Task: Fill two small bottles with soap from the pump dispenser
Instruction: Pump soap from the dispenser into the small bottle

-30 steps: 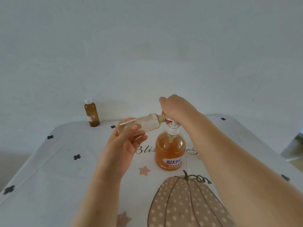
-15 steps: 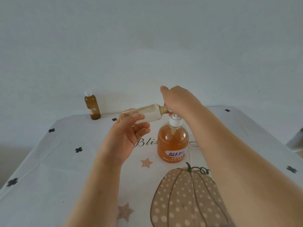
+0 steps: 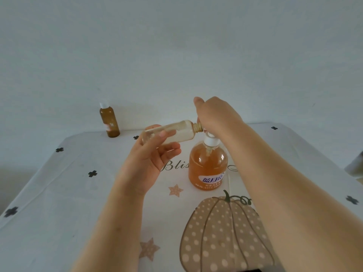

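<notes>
The left hand holds a clear bottle in the air near its base, thumb across the near side and fingers curled round the far side. The bottle lies almost level, its open neck pointing right and meeting the right hand just above the dispenser. A pale film of soap shows inside it. The right hand sits on top of the dispenser's pump head, fingers curled down over it and mostly hidden, thumb sticking up to the left. The spout itself cannot be seen. The dispenser stands upright on the cloth, about full of orange soap, just behind a printed pumpkin. A brown bottle with a white cap stands upright at the far left edge, well apart from both hands.
</notes>
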Available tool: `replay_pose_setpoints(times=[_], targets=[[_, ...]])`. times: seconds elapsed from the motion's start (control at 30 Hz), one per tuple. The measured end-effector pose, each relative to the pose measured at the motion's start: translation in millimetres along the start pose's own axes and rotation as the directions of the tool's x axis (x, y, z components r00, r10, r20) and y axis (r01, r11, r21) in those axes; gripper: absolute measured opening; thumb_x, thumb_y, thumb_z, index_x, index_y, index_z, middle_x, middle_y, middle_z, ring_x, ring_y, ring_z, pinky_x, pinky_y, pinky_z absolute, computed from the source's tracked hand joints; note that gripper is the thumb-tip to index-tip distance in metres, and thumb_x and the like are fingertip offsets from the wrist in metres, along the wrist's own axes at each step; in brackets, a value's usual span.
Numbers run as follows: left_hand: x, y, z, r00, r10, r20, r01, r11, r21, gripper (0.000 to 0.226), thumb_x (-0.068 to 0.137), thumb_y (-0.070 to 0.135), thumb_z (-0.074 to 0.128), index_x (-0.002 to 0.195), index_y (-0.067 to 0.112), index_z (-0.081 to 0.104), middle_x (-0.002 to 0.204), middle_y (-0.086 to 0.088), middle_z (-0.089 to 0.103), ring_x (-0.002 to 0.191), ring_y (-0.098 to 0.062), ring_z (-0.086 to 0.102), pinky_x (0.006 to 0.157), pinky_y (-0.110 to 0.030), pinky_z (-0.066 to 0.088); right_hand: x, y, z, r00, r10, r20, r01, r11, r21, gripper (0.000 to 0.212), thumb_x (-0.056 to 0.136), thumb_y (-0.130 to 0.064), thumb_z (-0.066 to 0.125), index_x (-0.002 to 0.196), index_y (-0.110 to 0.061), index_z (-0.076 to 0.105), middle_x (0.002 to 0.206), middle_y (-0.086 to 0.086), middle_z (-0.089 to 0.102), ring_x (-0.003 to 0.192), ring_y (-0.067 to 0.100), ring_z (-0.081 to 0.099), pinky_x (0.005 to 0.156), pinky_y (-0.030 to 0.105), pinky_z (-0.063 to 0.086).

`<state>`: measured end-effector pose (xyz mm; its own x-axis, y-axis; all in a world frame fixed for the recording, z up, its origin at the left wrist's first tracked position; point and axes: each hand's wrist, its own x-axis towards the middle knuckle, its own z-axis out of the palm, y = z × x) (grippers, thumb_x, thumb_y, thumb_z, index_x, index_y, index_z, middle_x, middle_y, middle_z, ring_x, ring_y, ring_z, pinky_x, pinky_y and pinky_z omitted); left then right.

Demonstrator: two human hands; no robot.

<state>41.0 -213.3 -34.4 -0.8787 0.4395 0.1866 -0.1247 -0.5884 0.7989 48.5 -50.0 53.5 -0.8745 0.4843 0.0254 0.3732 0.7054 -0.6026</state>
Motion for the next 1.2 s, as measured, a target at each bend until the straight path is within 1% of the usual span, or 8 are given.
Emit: replay_pose_setpoints(times=[0.07,0.2,0.3,0.5,0.8,0.9,1.07,1.2], targets=[[-2,1,2,1.0,0.008,0.0,-0.008,1.0,-0.011,0.056,0.08,0.022,0.071,0.128,-0.001,0.052,0.103,-0.008,0.073,0.077,-0.021,0.072,0.069,-0.028,0.059,-1,-3,-3,1.0,0.006,0.004,-0.006,1.0,-0.012,0.054,0.106,-0.041,0.026,0.101,-0.008,0.069,0.077,0.007,0.069,0.066,0.021,0.06,0.07,0.033,0.046],[-3,1,2,1.0,0.018,0.009,-0.017,0.999,-0.039,0.03,0.083,0.02,0.071,0.109,0.012,0.058,0.106,-0.012,0.072,0.077,-0.023,0.072,0.068,-0.028,0.06,1,-8,-8,1.0,0.022,0.015,-0.022,1.0,-0.009,0.059,0.105,-0.042,0.024,0.099,-0.006,0.071,0.078,0.008,0.072,0.066,0.024,0.064,0.085,0.036,0.054],[-3,2,3,0.999,0.028,0.015,-0.028,0.998,-0.049,0.042,0.073,0.026,0.08,0.108,0.012,0.06,0.107,-0.013,0.072,0.079,-0.024,0.073,0.069,-0.03,0.06,2,-8,-8,0.999,0.037,0.005,-0.037,0.999,0.007,0.054,0.105,-0.038,0.027,0.098,-0.006,0.07,0.072,0.007,0.071,0.066,0.024,0.064,0.088,0.036,0.054],[-1,-1,3,1.0,0.015,-0.006,-0.015,0.999,-0.033,0.04,0.076,0.025,0.074,0.11,0.011,0.058,0.107,-0.012,0.072,0.077,-0.023,0.072,0.068,-0.029,0.059,6,-4,-4,1.0,0.027,0.015,-0.028,0.999,0.043,0.049,0.102,-0.039,0.032,0.091,-0.008,0.068,0.071,0.007,0.069,0.067,0.024,0.061,0.084,0.037,0.052],[3,0,-2,1.0,0.024,0.003,-0.024,0.999,0.034,0.038,0.084,0.019,0.066,0.118,0.007,0.053,0.101,-0.011,0.071,0.074,-0.021,0.07,0.066,-0.028,0.059,14,10,7,1.0,-0.01,-0.02,0.011,0.999,0.052,0.042,0.104,-0.032,0.033,0.095,-0.007,0.066,0.079,0.007,0.063,0.078,0.027,0.061,0.075,0.036,0.047],[3,-2,-3,1.0,0.017,-0.008,-0.017,0.999,0.037,0.032,0.084,0.019,0.065,0.113,0.008,0.055,0.101,-0.011,0.071,0.073,-0.022,0.07,0.066,-0.028,0.059,15,11,9,1.0,-0.015,-0.017,0.016,0.998,0.059,0.041,0.104,-0.027,0.033,0.101,-0.006,0.067,0.087,0.009,0.067,0.085,0.028,0.064,0.078,0.035,0.049],[2,-2,-1,1.0,0.007,-0.016,-0.007,1.0,0.012,0.027,0.083,0.019,0.066,0.107,0.011,0.058,0.098,-0.01,0.072,0.071,-0.021,0.071,0.065,-0.028,0.059,13,10,8,1.0,0.003,-0.01,-0.002,0.997,0.08,0.046,0.103,-0.032,0.035,0.101,-0.004,0.071,0.078,0.007,0.065,0.07,0.025,0.059,0.071,0.033,0.047],[-3,0,-1,1.0,0.004,0.02,-0.003,1.0,-0.01,0.04,0.085,0.018,0.066,0.121,0.006,0.054,0.106,-0.012,0.071,0.078,-0.023,0.071,0.071,-0.03,0.059,6,6,2,1.0,-0.007,-0.01,0.008,0.997,0.073,0.049,0.102,-0.037,0.036,0.099,-0.004,0.072,0.069,0.005,0.065,0.063,0.023,0.058,0.069,0.032,0.046]])
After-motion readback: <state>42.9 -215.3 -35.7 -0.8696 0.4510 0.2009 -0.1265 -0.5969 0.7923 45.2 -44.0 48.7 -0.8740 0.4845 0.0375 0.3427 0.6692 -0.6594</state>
